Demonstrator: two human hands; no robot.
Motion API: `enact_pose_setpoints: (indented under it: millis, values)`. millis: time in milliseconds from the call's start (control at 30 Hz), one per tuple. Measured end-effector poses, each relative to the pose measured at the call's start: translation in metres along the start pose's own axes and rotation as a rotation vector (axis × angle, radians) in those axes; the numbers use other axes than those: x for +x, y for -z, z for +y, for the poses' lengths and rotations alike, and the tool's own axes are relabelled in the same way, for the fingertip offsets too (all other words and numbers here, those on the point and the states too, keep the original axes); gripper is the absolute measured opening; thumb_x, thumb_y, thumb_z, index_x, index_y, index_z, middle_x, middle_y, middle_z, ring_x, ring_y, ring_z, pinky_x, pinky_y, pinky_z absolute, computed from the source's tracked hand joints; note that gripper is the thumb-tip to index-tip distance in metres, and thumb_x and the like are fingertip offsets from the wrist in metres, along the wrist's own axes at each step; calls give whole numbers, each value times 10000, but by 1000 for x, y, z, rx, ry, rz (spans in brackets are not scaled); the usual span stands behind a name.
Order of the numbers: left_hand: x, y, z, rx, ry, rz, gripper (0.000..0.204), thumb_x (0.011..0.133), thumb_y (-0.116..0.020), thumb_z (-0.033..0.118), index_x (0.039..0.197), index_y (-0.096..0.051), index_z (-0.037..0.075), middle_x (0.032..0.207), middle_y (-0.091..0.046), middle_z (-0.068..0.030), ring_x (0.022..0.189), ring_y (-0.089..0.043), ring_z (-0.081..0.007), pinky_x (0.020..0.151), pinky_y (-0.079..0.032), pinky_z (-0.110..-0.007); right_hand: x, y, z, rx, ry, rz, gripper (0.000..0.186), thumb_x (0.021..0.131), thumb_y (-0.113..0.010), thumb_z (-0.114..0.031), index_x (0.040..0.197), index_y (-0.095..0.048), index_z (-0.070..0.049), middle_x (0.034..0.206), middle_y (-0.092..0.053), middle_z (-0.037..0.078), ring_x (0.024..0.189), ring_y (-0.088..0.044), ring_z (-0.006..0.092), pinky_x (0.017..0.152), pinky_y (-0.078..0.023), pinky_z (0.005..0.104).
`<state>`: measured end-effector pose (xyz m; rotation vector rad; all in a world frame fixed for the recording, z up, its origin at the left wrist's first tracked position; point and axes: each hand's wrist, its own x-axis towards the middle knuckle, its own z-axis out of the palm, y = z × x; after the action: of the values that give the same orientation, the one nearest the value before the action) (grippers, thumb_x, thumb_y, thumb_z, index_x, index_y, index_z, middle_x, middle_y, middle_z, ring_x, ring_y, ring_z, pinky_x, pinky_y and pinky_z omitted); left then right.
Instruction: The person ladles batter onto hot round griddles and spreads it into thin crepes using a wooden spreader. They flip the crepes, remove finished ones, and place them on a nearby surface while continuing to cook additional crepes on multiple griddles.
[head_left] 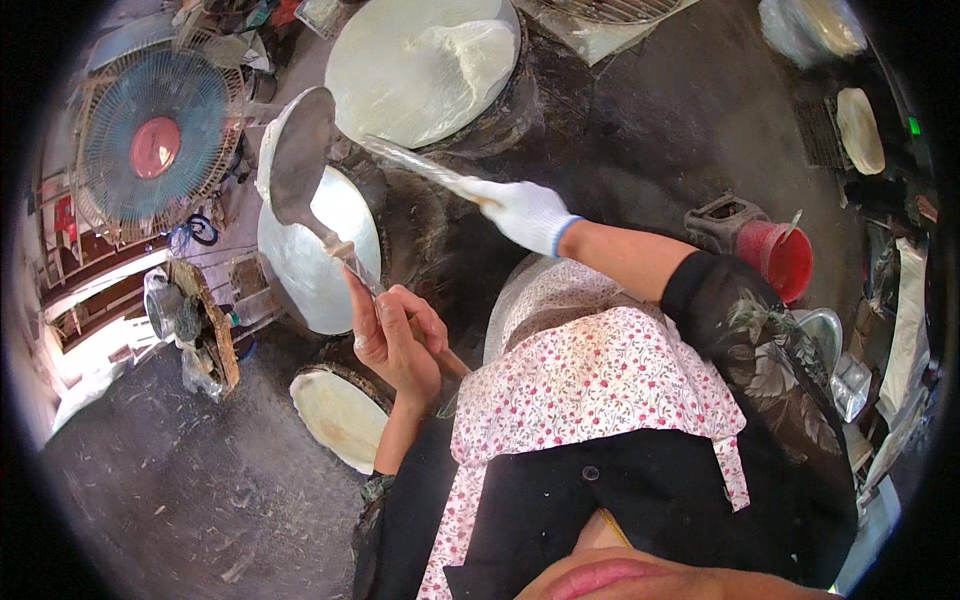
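Observation:
My bare left hand [400, 345] is closed around the handle of a large metal ladle [305, 150]. The ladle's round grey bowl is raised and tilted, with whitish residue along its left rim. A wooden handle [455, 364] shows just beside that hand's wrist side. My right hand [525, 213], in a white knit glove, grips a long pale stick [415, 165]. The stick's far end comes close to the edge of a big round white surface [405, 75], where a thin wet-looking sheet [475, 60] lies. Below the ladle stands a second round white surface [335, 260].
A standing fan [160, 140] with a red hub is at the far left. A round pale sheet [340, 415] lies by my left forearm. On the right are a red container [778, 260], a metal bowl [822, 335] and a pale oval piece [860, 130] by a rack.

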<state>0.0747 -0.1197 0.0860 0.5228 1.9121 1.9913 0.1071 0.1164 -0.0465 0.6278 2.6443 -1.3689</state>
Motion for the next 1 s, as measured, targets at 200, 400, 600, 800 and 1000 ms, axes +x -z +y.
enact_pose_setpoints:
  millis: [200,400,600,800,1000]
  values:
    - [9,-21,-5,40,-12,44,518,1170,-399,178,1679,-304,172,670,-476,-28,456,-380,-80,402,-366,-245,27,40,72,288,178,389,461,1041,-515,-179,1495,-588,-216,1338,-687,165,1171,-701,342,989,-575,393]
    - [19,-53,-5,-19,117,180,534,1150,-396,102,1674,-290,103,642,-492,-40,443,-387,-73,402,-353,-229,30,49,81,49,7,72,503,1039,-555,-160,1501,-564,-358,1428,-650,99,1171,-702,325,983,-581,427]
    - [33,-74,-9,-42,155,231,545,1136,-426,73,1668,-307,100,638,-510,-47,443,-399,-73,405,-349,-220,130,115,89,-6,87,227,427,1061,-525,-309,1482,-592,-328,1296,-702,161,1155,-700,368,982,-549,444]
    - [43,-69,-18,-74,144,178,540,1142,-426,89,1669,-313,127,644,-497,-44,439,-394,-79,395,-353,-230,84,84,95,-40,245,357,420,1010,-638,-300,1429,-650,-297,983,-760,175,810,-760,313,712,-603,394]
    - [50,-55,-24,-26,174,92,535,1158,-410,124,1679,-297,164,645,-455,-34,440,-396,-89,378,-373,-248,58,49,108,394,92,594,423,1009,-647,-244,1402,-657,-87,1237,-715,226,1075,-743,328,886,-581,353]
